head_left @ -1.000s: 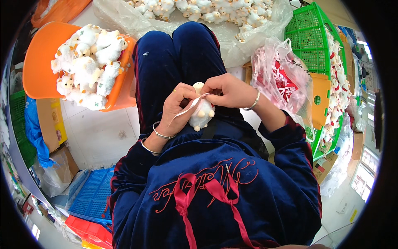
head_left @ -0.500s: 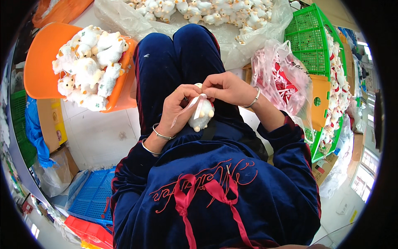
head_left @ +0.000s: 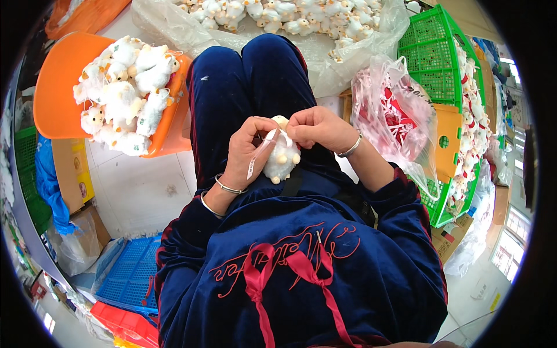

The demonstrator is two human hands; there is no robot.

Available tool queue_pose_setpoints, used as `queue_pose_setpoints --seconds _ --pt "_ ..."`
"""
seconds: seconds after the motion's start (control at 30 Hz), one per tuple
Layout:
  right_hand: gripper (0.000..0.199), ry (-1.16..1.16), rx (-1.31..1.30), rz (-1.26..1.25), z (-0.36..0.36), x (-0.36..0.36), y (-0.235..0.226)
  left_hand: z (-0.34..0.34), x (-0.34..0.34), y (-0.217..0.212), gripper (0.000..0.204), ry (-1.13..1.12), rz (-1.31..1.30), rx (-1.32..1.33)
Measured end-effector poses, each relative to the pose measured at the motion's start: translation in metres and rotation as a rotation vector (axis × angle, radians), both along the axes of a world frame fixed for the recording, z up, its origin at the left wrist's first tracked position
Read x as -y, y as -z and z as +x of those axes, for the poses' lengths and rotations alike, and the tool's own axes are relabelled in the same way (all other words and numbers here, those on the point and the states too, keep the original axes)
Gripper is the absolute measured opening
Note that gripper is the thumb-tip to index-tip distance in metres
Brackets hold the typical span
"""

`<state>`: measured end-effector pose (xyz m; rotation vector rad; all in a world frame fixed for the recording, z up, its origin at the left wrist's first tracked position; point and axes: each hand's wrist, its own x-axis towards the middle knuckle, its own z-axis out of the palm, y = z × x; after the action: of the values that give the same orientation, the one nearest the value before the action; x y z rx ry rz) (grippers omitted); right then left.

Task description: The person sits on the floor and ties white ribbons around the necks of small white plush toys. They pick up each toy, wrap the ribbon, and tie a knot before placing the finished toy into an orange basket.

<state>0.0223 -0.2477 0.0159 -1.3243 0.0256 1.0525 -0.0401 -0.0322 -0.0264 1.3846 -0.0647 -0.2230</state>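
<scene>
A small white plush toy (head_left: 281,165) with cream feet rests on my lap, its head partly hidden between my hands. A pale, narrow ribbon (head_left: 251,167) is looped at its neck, with one end hanging beside the left palm. My left hand (head_left: 249,145) is closed at the neck, thumb and fingers pinching the ribbon. From the other side my right hand (head_left: 322,127) pinches the ribbon close to the toy's head; the fingertips cover the exact grip.
Similar plush toys (head_left: 122,101) are heaped on an orange chair (head_left: 55,87) at left. More lie in clear plastic (head_left: 168,26) beyond my knees. At right, a clear bag (head_left: 391,110) holds red-and-white pieces beside a green crate (head_left: 429,46). A blue crate (head_left: 127,275) sits lower left.
The ribbon's loop over the toy has shifted and its loose end hangs lower by my left hand. My right hand has moved slightly down; more of the toy's head shows.
</scene>
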Motion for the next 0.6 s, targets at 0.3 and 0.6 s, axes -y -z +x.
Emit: queue_pose_setpoints --seconds 0.3,0.6 --pt "0.013 0.017 0.68 -0.36 -0.015 -0.022 0.001 0.001 0.003 0.007 0.01 -0.019 0.019 0.094" --pt "0.008 -0.154 1.223 -0.524 -0.018 -0.03 -0.001 0.004 -0.001 0.0 0.01 0.035 0.093 0.171"
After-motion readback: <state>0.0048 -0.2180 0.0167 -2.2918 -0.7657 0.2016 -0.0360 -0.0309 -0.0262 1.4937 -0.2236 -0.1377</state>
